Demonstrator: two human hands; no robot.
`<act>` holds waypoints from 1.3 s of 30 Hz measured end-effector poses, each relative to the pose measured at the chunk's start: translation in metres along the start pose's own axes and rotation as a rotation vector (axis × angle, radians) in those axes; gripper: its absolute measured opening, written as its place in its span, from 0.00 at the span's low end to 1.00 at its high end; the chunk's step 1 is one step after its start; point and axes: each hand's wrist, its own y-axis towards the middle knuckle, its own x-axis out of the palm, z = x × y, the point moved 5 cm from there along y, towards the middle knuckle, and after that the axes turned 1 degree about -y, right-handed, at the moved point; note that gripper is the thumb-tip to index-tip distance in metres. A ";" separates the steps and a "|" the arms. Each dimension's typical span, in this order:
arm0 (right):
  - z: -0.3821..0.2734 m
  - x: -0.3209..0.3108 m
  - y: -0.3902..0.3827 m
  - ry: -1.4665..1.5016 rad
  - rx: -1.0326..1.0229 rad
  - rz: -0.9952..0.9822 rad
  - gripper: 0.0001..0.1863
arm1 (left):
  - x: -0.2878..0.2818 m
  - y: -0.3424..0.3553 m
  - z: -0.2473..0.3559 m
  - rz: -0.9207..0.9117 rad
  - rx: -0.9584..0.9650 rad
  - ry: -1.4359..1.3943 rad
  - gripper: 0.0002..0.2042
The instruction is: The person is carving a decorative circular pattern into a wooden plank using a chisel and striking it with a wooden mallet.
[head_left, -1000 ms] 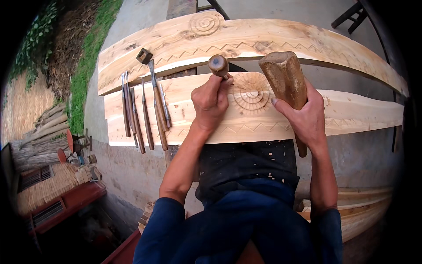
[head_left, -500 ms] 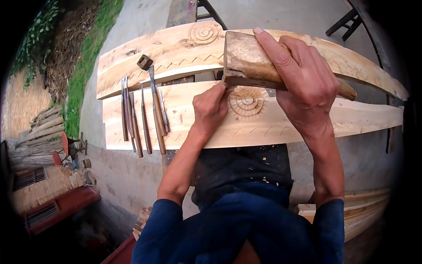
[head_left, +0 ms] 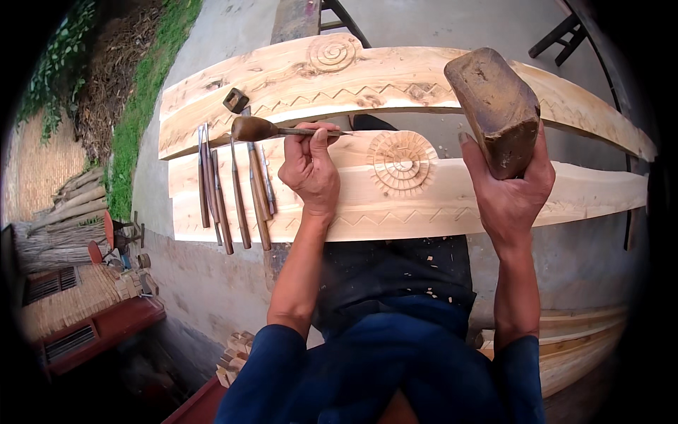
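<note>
My left hand (head_left: 311, 173) pinches a gouge (head_left: 256, 128), held level, wooden handle to the left and tip to the right. My right hand (head_left: 514, 201) grips a wooden mallet (head_left: 494, 106), its thick head raised over the right part of two pale planks. The nearer plank (head_left: 360, 215) bears a carved rayed rosette (head_left: 405, 166), between my hands, and a zigzag line. The farther plank (head_left: 381, 67) has a spiral (head_left: 332, 51) and zigzag. Several chisels (head_left: 241, 226) lie side by side across the nearer plank's left part, below a dark square metal tool (head_left: 236, 99).
A dark trestle (head_left: 565, 39) stands at back right, a worn bench board (head_left: 295, 18) behind. More planks (head_left: 572, 332) lie at lower right. At left are grass (head_left: 141, 106), a woodpile (head_left: 67, 212) and red-edged structures (head_left: 106, 321).
My left hand moved left and turned the gouge from upright to level. The mallet was swung over the gouge half a second ago; now my right hand holds it farther right.
</note>
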 end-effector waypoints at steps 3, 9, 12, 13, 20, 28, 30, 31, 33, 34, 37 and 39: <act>0.004 -0.003 -0.008 -0.030 0.053 -0.045 0.36 | -0.002 -0.012 -0.002 -0.082 -0.012 0.131 0.06; 0.005 0.006 -0.009 -0.048 0.001 -0.075 0.39 | 0.008 -0.016 0.006 -0.199 0.128 0.329 0.04; 0.005 0.006 -0.007 -0.051 -0.013 -0.078 0.40 | 0.010 -0.017 0.011 -0.258 0.182 0.406 0.03; 0.004 0.006 -0.006 -0.079 -0.043 -0.104 0.40 | 0.010 -0.016 0.012 -0.260 0.180 0.407 0.03; 0.004 0.009 -0.007 -0.073 -0.039 -0.121 0.41 | 0.010 -0.016 0.014 -0.282 0.219 0.439 0.02; 0.004 0.009 -0.008 -0.047 -0.016 -0.109 0.41 | 0.011 -0.016 0.015 -0.288 0.217 0.445 0.01; 0.005 0.010 -0.008 -0.043 -0.015 -0.109 0.41 | 0.012 -0.016 0.017 -0.293 0.219 0.441 0.00; 0.005 0.010 -0.008 -0.040 -0.014 -0.110 0.41 | 0.013 -0.016 0.016 -0.294 0.219 0.440 0.00; 0.006 0.010 -0.009 -0.036 -0.014 -0.111 0.42 | 0.014 -0.016 0.015 -0.301 0.225 0.430 0.00; 0.007 0.010 -0.009 -0.030 -0.013 -0.112 0.42 | 0.014 -0.016 0.014 -0.302 0.224 0.430 0.00; 0.005 0.011 -0.009 -0.029 -0.036 -0.113 0.43 | 0.017 -0.016 0.017 -0.301 0.286 0.437 0.01; 0.003 0.010 -0.007 -0.035 -0.056 -0.121 0.44 | 0.020 -0.016 0.024 -0.316 0.406 0.488 0.03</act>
